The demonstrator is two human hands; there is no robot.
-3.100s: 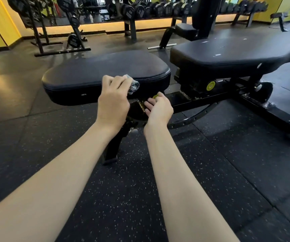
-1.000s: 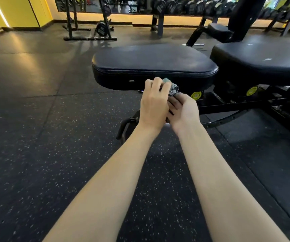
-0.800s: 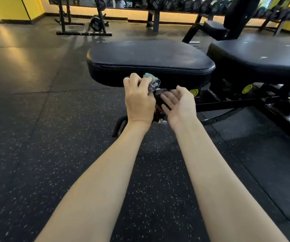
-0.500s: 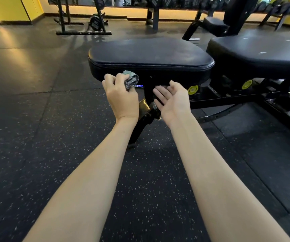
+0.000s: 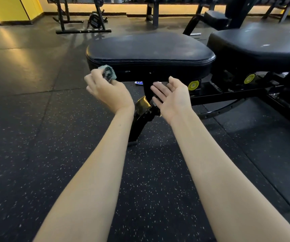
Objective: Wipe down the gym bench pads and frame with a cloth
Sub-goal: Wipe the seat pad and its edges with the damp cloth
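A black gym bench stands ahead with its seat pad in the middle and its back pad to the right, on a black frame with yellow knobs. My left hand grips a bunched grey-green cloth against the front left corner of the seat pad's side. My right hand hovers with straight fingers and palm turned left, just below the seat pad, in front of the front leg. It holds nothing.
Speckled black rubber floor lies all around. A weight rack stands at the back left, another bench behind, and yellow walls at the far left. The bench's rear frame rail runs toward the right edge.
My left hand has slid the cloth leftward along the seat pad's front side to its left corner. My right hand let go of the cloth, opened and stays below the pad.
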